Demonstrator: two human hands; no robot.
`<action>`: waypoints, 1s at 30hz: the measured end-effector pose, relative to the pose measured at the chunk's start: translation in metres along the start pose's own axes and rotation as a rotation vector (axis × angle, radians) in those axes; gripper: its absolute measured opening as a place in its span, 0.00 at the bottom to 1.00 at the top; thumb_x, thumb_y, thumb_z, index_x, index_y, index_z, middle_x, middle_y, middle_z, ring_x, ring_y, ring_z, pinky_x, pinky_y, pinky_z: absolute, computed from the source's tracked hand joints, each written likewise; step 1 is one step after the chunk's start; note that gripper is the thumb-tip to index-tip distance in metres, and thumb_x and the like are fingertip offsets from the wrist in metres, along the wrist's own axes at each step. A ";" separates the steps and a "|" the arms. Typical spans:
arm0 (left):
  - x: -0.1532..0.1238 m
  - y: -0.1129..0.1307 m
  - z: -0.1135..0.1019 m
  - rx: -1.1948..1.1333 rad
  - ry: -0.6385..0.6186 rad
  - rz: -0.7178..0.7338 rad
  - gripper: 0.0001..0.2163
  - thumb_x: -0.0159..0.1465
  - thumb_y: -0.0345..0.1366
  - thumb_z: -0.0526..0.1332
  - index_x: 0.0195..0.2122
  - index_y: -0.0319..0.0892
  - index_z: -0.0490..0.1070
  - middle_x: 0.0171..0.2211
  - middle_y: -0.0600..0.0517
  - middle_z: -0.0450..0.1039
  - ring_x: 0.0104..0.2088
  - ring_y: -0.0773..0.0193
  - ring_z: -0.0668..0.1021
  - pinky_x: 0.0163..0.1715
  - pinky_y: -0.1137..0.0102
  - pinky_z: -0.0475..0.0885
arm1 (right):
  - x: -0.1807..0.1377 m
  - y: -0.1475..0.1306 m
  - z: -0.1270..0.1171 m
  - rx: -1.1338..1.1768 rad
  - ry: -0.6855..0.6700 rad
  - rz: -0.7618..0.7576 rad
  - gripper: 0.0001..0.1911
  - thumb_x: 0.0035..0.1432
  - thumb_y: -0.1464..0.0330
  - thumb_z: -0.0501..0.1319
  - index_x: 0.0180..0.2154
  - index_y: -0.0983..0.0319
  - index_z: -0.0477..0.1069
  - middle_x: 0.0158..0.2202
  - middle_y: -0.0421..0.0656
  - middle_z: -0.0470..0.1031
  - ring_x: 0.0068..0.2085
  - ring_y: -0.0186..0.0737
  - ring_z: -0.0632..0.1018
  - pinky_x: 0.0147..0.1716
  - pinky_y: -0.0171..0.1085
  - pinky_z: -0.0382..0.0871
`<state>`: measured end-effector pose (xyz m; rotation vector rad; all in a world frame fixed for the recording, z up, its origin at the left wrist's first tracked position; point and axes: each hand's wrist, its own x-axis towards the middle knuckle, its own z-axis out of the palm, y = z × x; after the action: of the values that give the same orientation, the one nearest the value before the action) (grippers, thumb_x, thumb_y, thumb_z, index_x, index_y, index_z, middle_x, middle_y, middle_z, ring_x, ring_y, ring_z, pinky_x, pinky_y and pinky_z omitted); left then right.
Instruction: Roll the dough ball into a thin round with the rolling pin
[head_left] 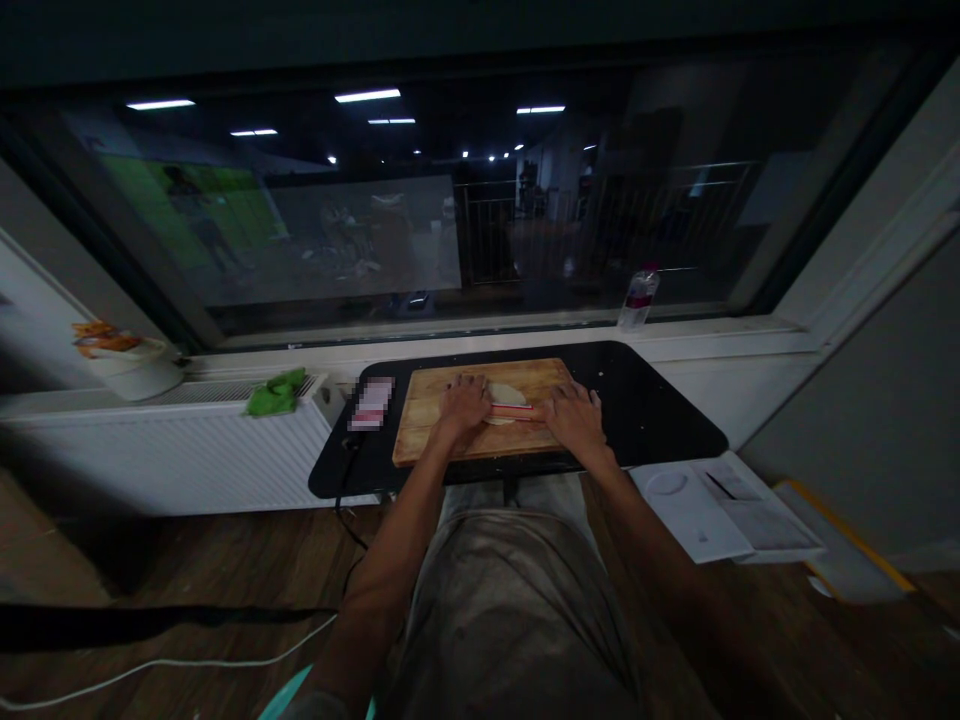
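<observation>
Wooden cutting board (424,425), rectangular, warm brown with visible grain, lies on a black glossy table (660,415) with rounded corners. On the board's far half sits a pale, flat, roundish disc of dough (510,393), matte surface. A thin reddish rolling pin (514,409) lies crosswise on the dough's near edge. Left hand (465,403) lies palm-down on the pin's left end, fingers stretched forward and held close together, flat rather than curled. Right hand (576,415) lies palm-down on the right end, fingers extended and slightly apart. Both forearms run nearly straight, converging toward the board. Clear plastic bottle (639,297) stands on the sill beyond the table; crumpled green cloth (276,393) rests on the white ribbed radiator (150,455).
</observation>
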<state>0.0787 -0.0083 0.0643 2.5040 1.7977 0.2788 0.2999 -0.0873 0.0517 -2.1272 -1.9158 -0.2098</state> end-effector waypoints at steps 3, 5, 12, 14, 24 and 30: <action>0.000 -0.001 0.001 0.002 0.004 0.003 0.26 0.82 0.38 0.49 0.77 0.43 0.72 0.74 0.38 0.76 0.73 0.41 0.75 0.73 0.45 0.72 | -0.003 0.000 0.001 0.002 0.012 0.007 0.26 0.82 0.66 0.49 0.63 0.61 0.83 0.69 0.58 0.82 0.74 0.61 0.73 0.76 0.62 0.62; 0.000 -0.001 0.002 -0.002 0.009 0.019 0.26 0.83 0.38 0.49 0.77 0.43 0.73 0.74 0.38 0.76 0.73 0.41 0.75 0.72 0.45 0.73 | -0.005 0.001 0.003 0.005 0.030 -0.003 0.26 0.81 0.65 0.50 0.63 0.61 0.83 0.68 0.59 0.82 0.73 0.62 0.73 0.75 0.63 0.63; 0.001 -0.003 0.003 -0.006 0.028 0.034 0.25 0.82 0.37 0.51 0.74 0.45 0.76 0.71 0.38 0.79 0.70 0.41 0.77 0.70 0.45 0.74 | -0.014 0.003 0.009 0.036 0.099 -0.037 0.26 0.80 0.66 0.49 0.62 0.62 0.84 0.65 0.60 0.84 0.71 0.63 0.76 0.73 0.64 0.64; 0.003 -0.004 0.004 -0.011 0.030 0.044 0.25 0.82 0.37 0.50 0.74 0.45 0.76 0.71 0.39 0.78 0.71 0.41 0.77 0.71 0.45 0.73 | -0.018 0.002 0.009 0.046 0.105 -0.036 0.26 0.80 0.66 0.49 0.63 0.62 0.83 0.65 0.59 0.85 0.73 0.63 0.75 0.74 0.63 0.63; 0.009 -0.007 0.006 -0.020 0.010 0.073 0.24 0.82 0.37 0.50 0.73 0.46 0.76 0.72 0.41 0.77 0.71 0.45 0.76 0.73 0.47 0.71 | -0.036 -0.005 0.003 0.066 0.112 -0.044 0.26 0.81 0.67 0.48 0.61 0.63 0.83 0.65 0.58 0.85 0.76 0.61 0.72 0.77 0.62 0.60; 0.004 -0.009 0.005 -0.019 0.012 0.104 0.23 0.83 0.37 0.50 0.73 0.48 0.76 0.72 0.42 0.78 0.72 0.46 0.76 0.74 0.47 0.70 | -0.041 -0.004 0.002 0.083 0.136 -0.082 0.26 0.81 0.66 0.48 0.61 0.60 0.84 0.65 0.56 0.85 0.75 0.62 0.72 0.77 0.62 0.60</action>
<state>0.0727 -0.0011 0.0589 2.5923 1.6639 0.3147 0.2907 -0.1248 0.0387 -1.9316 -1.9004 -0.2788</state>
